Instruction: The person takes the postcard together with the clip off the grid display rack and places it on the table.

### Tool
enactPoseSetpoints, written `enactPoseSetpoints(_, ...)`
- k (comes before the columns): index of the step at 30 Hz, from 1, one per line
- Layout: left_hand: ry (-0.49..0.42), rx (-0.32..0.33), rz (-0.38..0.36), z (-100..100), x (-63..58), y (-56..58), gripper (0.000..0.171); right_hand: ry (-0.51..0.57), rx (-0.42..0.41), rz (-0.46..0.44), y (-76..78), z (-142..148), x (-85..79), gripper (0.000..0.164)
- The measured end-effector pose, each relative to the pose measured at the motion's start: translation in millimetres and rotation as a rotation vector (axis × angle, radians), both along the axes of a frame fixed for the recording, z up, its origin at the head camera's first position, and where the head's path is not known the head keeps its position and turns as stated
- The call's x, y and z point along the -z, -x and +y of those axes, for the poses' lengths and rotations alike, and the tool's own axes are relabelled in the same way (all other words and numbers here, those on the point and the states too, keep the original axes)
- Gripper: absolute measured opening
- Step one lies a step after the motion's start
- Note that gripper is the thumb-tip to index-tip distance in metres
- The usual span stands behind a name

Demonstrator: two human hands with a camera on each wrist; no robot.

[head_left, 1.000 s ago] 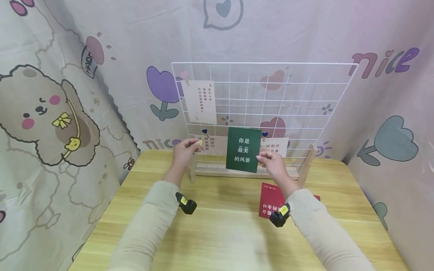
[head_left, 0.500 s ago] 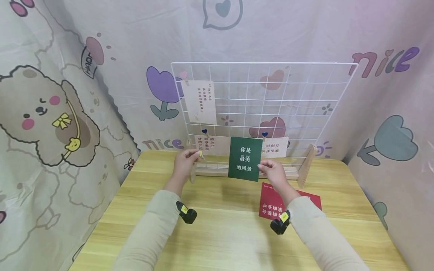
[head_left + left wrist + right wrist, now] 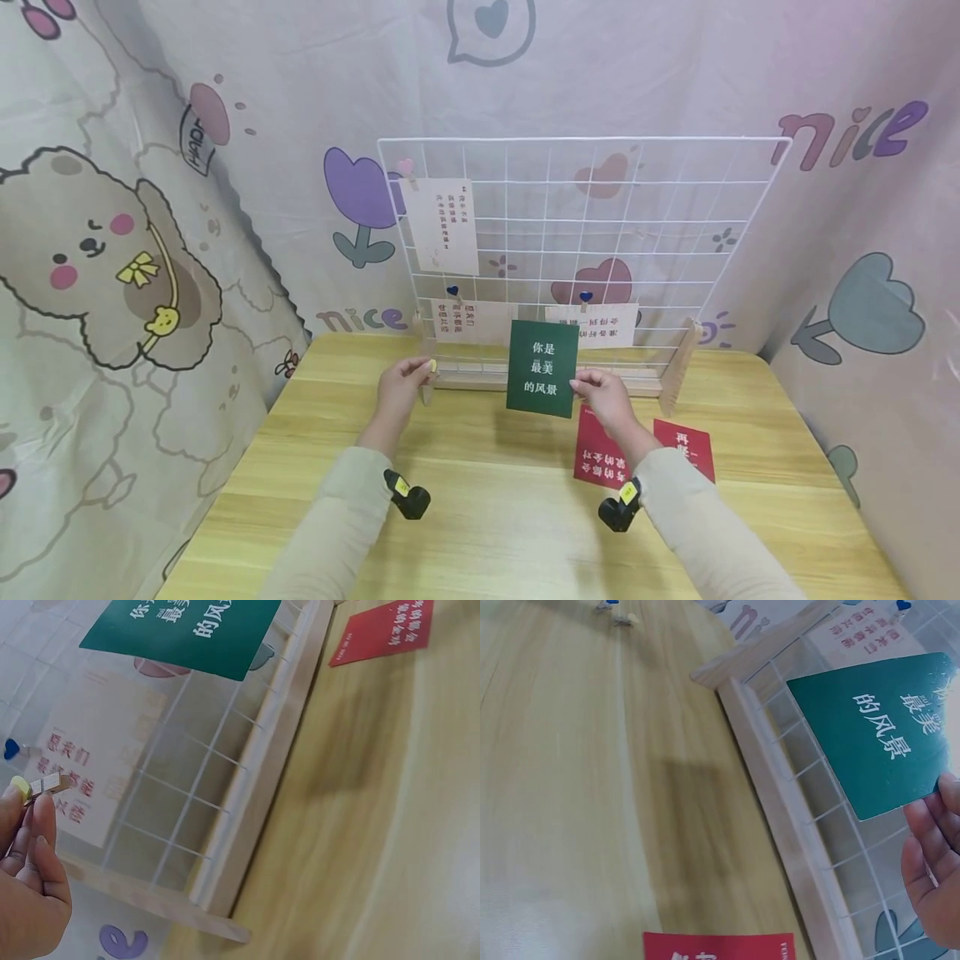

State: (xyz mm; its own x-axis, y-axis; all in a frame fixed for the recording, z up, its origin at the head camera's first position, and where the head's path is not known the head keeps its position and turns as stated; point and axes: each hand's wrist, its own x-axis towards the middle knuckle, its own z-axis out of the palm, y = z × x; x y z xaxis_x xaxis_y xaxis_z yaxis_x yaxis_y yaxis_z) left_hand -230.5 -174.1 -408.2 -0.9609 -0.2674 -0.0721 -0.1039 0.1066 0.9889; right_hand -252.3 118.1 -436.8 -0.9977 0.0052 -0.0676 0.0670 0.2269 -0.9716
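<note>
In the head view my left hand (image 3: 399, 392) is low in front of the rack's left end. Between its thumb and fingers it pinches a small wooden clothespin (image 3: 51, 782) with a yellow end. My right hand (image 3: 606, 400) grips the right edge of a dark green card (image 3: 543, 368) with white Chinese lettering. The card stands nearly upright before the lower part of a white wire grid rack (image 3: 637, 200), its printed face towards me. It overlaps the white cards behind it. In the right wrist view, thumb and fingertips are at one edge of the card.
A white card (image 3: 442, 225) hangs upper left under a pink heart clip (image 3: 406, 167). Two lower white cards hang from blue heart clips (image 3: 586, 297). Red cards (image 3: 600, 454) lie on the wooden table (image 3: 480, 517) by my right forearm. Small clips (image 3: 622, 620) lie further left.
Both hands have come down in front of the rack. The green card has sunk with the right hand, uncovering more of the lower right white card. More of the red cards shows.
</note>
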Motion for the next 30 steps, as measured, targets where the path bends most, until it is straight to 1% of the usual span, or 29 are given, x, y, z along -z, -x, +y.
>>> enactPoseSetpoints(1, -0.004, -0.002, 0.0, -1.2, 2.3, -1.4, 0.023, 0.003, 0.004, -0.005, -0.2, -0.1, 2.0, 0.017)
enactPoseSetpoints(5, 0.002, -0.011, -0.038, -7.1, 11.3, -7.6, 0.025, 0.021, 0.007, -0.028, -0.9, -1.2, 12.4, 0.018)
enactPoseSetpoints(8, 0.037, -0.015, -0.07, -11.8, 17.8, -12.0, 0.026, 0.033, 0.018, -0.05, -1.7, -2.7, 21.0, 0.017)
enactPoseSetpoints(10, 0.052, -0.011, -0.077, -14.4, 22.0, -14.6, 0.028, 0.037, 0.022, -0.059, -2.9, -3.3, 26.0, 0.018)
enactPoseSetpoints(16, 0.023, 0.001, -0.111, -20.3, 35.5, -21.2, 0.03, 0.053, 0.044, -0.1, -6.0, -2.5, 36.0, 0.019)
enactPoseSetpoints(23, 0.004, -0.051, -0.139, -28.2, 53.3, -29.2, 0.03, 0.052, 0.048, -0.128, -9.3, 0.4, 43.6, 0.02)
enactPoseSetpoints(26, -0.013, -0.055, -0.157, -32.2, 61.2, -34.3, 0.03, 0.047, 0.05, -0.13, -10.9, 1.9, 49.3, 0.021)
enactPoseSetpoints(30, -0.014, -0.061, -0.196, -37.9, 70.2, -43.2, 0.033, 0.044, 0.064, -0.147, -12.8, 3.3, 57.9, 0.02)
